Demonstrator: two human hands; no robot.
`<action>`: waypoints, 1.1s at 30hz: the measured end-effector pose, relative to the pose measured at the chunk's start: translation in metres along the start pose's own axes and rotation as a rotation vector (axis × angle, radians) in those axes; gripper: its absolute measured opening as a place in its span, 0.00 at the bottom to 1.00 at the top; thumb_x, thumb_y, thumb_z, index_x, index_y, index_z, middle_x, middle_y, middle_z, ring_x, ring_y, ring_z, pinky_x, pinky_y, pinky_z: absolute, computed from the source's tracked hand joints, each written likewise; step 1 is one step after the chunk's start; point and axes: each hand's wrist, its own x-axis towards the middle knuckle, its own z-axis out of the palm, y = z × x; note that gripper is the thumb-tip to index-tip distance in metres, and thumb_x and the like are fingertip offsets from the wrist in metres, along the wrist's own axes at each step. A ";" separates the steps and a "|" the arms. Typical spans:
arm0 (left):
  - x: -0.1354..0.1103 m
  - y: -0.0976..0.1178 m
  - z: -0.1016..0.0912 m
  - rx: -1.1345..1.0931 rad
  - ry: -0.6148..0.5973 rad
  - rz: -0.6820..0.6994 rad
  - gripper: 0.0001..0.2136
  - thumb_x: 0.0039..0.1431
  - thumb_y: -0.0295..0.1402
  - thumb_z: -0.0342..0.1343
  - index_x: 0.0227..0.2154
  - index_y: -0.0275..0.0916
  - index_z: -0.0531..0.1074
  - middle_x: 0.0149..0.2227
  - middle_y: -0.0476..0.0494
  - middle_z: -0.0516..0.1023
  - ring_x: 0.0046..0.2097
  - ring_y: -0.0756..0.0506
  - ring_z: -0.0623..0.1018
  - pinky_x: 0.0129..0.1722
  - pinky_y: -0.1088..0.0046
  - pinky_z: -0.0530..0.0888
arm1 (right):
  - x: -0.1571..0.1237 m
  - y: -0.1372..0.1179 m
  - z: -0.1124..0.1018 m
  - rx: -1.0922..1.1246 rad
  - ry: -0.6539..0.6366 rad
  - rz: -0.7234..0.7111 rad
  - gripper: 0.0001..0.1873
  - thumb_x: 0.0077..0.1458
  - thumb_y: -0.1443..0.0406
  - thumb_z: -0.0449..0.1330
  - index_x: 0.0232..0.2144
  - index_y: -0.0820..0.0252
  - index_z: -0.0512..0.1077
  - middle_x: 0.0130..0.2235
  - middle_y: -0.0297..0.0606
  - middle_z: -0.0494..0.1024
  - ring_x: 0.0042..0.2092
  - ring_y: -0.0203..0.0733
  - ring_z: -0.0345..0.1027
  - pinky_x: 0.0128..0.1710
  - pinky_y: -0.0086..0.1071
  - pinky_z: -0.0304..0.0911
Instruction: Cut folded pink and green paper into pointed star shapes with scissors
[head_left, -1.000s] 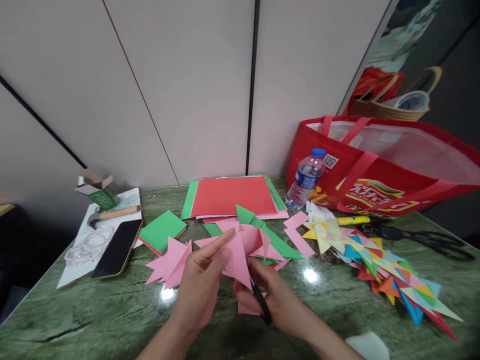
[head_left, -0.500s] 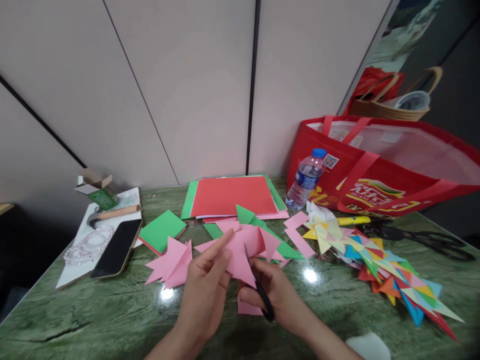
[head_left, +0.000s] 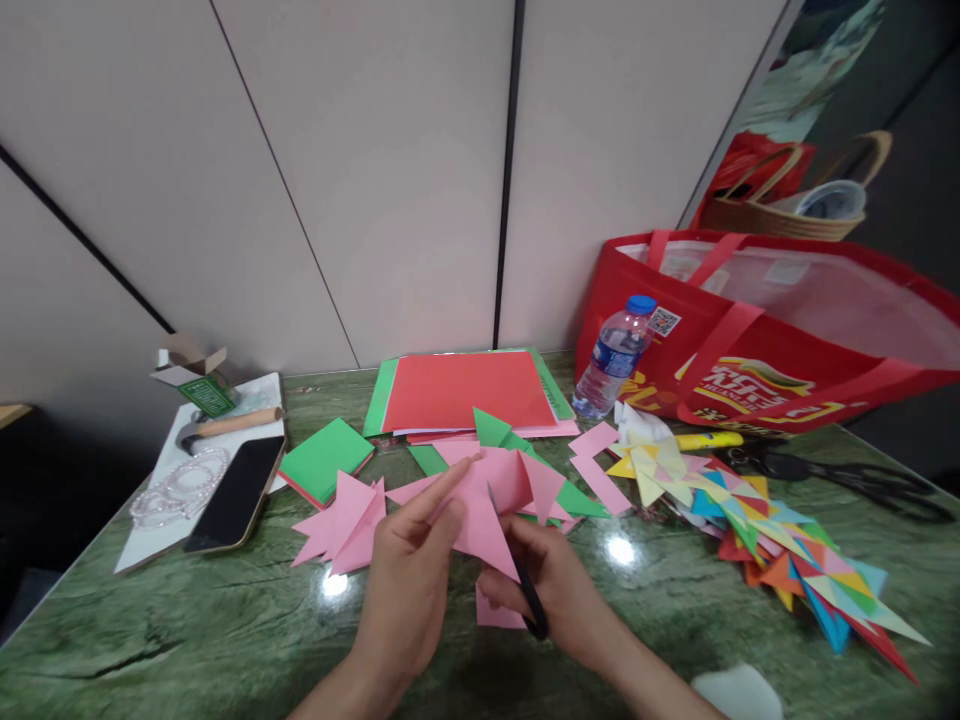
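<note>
My left hand pinches a folded pink paper piece above the green marble table, its forefinger stretched along the top fold. My right hand grips small black-handled scissors, with the blades tucked under the pink paper's right edge. A cut pink scrap lies under my hands. Folded pink triangles rest just to the left.
A stack of red, green and pink sheets lies at the back. A green square pad, a phone, a bead bracelet and a hammer sit left. A bottle, red bag, coloured folded pieces and large scissors are right.
The scissor blades showed above the pink paper half a second ago and are now hidden beneath it. My hands have barely shifted.
</note>
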 end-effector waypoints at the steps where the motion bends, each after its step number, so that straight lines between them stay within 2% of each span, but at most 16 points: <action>1: 0.000 0.000 0.000 0.051 0.012 0.028 0.16 0.50 0.31 0.59 0.44 0.43 0.75 0.41 0.46 0.78 0.38 0.48 0.74 0.36 0.77 0.71 | 0.000 0.000 0.000 -0.004 -0.009 0.007 0.20 0.37 0.54 0.68 0.24 0.60 0.66 0.22 0.28 0.64 0.24 0.33 0.58 0.23 0.26 0.55; 4: 0.000 0.001 0.001 0.184 0.097 0.190 0.23 0.48 0.29 0.60 0.50 0.44 0.70 0.45 0.45 0.76 0.41 0.46 0.74 0.35 0.75 0.72 | -0.001 0.000 -0.001 -0.006 -0.014 0.027 0.21 0.36 0.53 0.68 0.25 0.60 0.67 0.22 0.28 0.66 0.23 0.33 0.59 0.23 0.27 0.56; 6: 0.000 0.005 0.001 0.183 0.168 0.291 0.32 0.46 0.28 0.61 0.57 0.46 0.60 0.42 0.45 0.77 0.41 0.45 0.74 0.35 0.75 0.72 | -0.001 -0.001 -0.001 -0.007 -0.010 0.035 0.22 0.36 0.52 0.68 0.26 0.61 0.67 0.22 0.28 0.66 0.23 0.33 0.58 0.23 0.27 0.55; 8: 0.001 0.009 0.001 0.142 0.202 0.333 0.42 0.45 0.27 0.62 0.61 0.49 0.47 0.36 0.48 0.77 0.38 0.46 0.75 0.33 0.76 0.72 | -0.001 -0.001 -0.001 -0.009 -0.011 0.041 0.22 0.36 0.52 0.68 0.26 0.61 0.67 0.21 0.28 0.66 0.23 0.33 0.58 0.22 0.26 0.55; 10: 0.004 0.014 -0.001 0.108 0.213 0.306 0.46 0.43 0.27 0.63 0.62 0.49 0.41 0.31 0.51 0.76 0.33 0.48 0.75 0.29 0.78 0.71 | -0.001 -0.001 0.000 -0.001 -0.008 0.042 0.21 0.36 0.52 0.68 0.26 0.61 0.67 0.21 0.29 0.66 0.23 0.33 0.57 0.22 0.26 0.54; 11: 0.005 0.015 -0.003 0.087 0.211 0.266 0.46 0.43 0.28 0.64 0.62 0.47 0.43 0.31 0.51 0.76 0.31 0.49 0.75 0.28 0.79 0.70 | -0.001 0.000 0.000 0.005 -0.005 0.041 0.21 0.36 0.53 0.68 0.26 0.61 0.67 0.21 0.29 0.66 0.23 0.33 0.57 0.22 0.26 0.54; 13: 0.008 0.017 -0.005 0.029 0.187 0.147 0.40 0.42 0.29 0.64 0.59 0.42 0.53 0.32 0.48 0.77 0.29 0.50 0.74 0.27 0.79 0.70 | -0.001 0.000 0.000 0.019 0.003 0.036 0.21 0.36 0.53 0.69 0.26 0.61 0.67 0.21 0.28 0.66 0.23 0.33 0.57 0.22 0.26 0.54; 14: 0.010 0.017 -0.006 0.002 0.155 0.087 0.34 0.42 0.30 0.64 0.55 0.38 0.61 0.31 0.46 0.77 0.29 0.50 0.74 0.27 0.78 0.69 | -0.001 0.000 0.000 0.027 0.006 0.032 0.21 0.36 0.54 0.69 0.27 0.61 0.67 0.21 0.28 0.65 0.23 0.33 0.57 0.22 0.26 0.54; 16: 0.011 0.015 -0.006 -0.020 0.058 0.009 0.17 0.43 0.30 0.64 0.39 0.33 0.74 0.27 0.45 0.77 0.26 0.50 0.73 0.26 0.77 0.69 | -0.001 0.000 0.001 0.041 -0.005 0.020 0.20 0.36 0.55 0.69 0.26 0.61 0.67 0.22 0.28 0.66 0.23 0.32 0.57 0.22 0.26 0.54; 17: 0.011 0.013 -0.005 -0.007 0.012 -0.004 0.09 0.44 0.31 0.63 0.30 0.32 0.76 0.24 0.45 0.77 0.25 0.50 0.72 0.25 0.77 0.68 | -0.001 0.000 0.001 0.048 -0.014 0.014 0.19 0.37 0.56 0.69 0.26 0.61 0.67 0.22 0.29 0.66 0.23 0.32 0.57 0.22 0.25 0.54; 18: 0.010 0.011 -0.005 0.017 -0.019 -0.002 0.06 0.45 0.31 0.62 0.22 0.32 0.75 0.21 0.46 0.75 0.24 0.51 0.70 0.24 0.76 0.67 | -0.001 0.000 0.001 0.053 -0.021 0.010 0.19 0.37 0.56 0.69 0.25 0.61 0.67 0.23 0.29 0.66 0.24 0.32 0.57 0.22 0.25 0.54; 20: 0.009 0.006 -0.005 0.079 -0.021 0.022 0.10 0.46 0.31 0.62 0.15 0.34 0.72 0.18 0.48 0.73 0.23 0.50 0.69 0.25 0.76 0.67 | -0.001 -0.001 0.001 0.054 -0.020 0.010 0.19 0.38 0.55 0.68 0.25 0.61 0.66 0.23 0.29 0.66 0.24 0.33 0.57 0.22 0.26 0.55; 24: 0.010 0.001 -0.005 0.158 0.036 0.043 0.12 0.46 0.32 0.62 0.13 0.34 0.70 0.16 0.50 0.70 0.25 0.50 0.69 0.27 0.76 0.67 | -0.001 -0.001 0.001 0.049 0.015 0.012 0.21 0.34 0.55 0.70 0.24 0.60 0.66 0.21 0.28 0.64 0.24 0.32 0.54 0.21 0.25 0.54; 27: 0.012 0.001 -0.004 0.136 0.032 0.033 0.09 0.44 0.30 0.63 0.15 0.34 0.72 0.17 0.50 0.72 0.24 0.51 0.69 0.25 0.77 0.66 | -0.002 -0.003 -0.001 0.103 -0.057 0.017 0.23 0.32 0.57 0.72 0.27 0.61 0.66 0.23 0.30 0.68 0.25 0.34 0.58 0.24 0.26 0.57; 30: 0.012 0.004 -0.003 0.073 -0.001 0.005 0.05 0.43 0.29 0.63 0.18 0.33 0.76 0.18 0.49 0.74 0.23 0.50 0.70 0.25 0.77 0.68 | -0.002 -0.006 -0.002 0.140 -0.127 0.032 0.25 0.30 0.60 0.73 0.29 0.61 0.66 0.24 0.32 0.71 0.27 0.37 0.62 0.26 0.28 0.60; 33: 0.012 0.006 -0.003 0.070 -0.057 -0.026 0.05 0.45 0.30 0.62 0.21 0.33 0.77 0.18 0.48 0.76 0.22 0.49 0.72 0.23 0.76 0.70 | -0.001 -0.006 -0.001 0.160 -0.111 0.038 0.23 0.32 0.62 0.73 0.29 0.62 0.67 0.23 0.30 0.69 0.25 0.34 0.60 0.24 0.25 0.57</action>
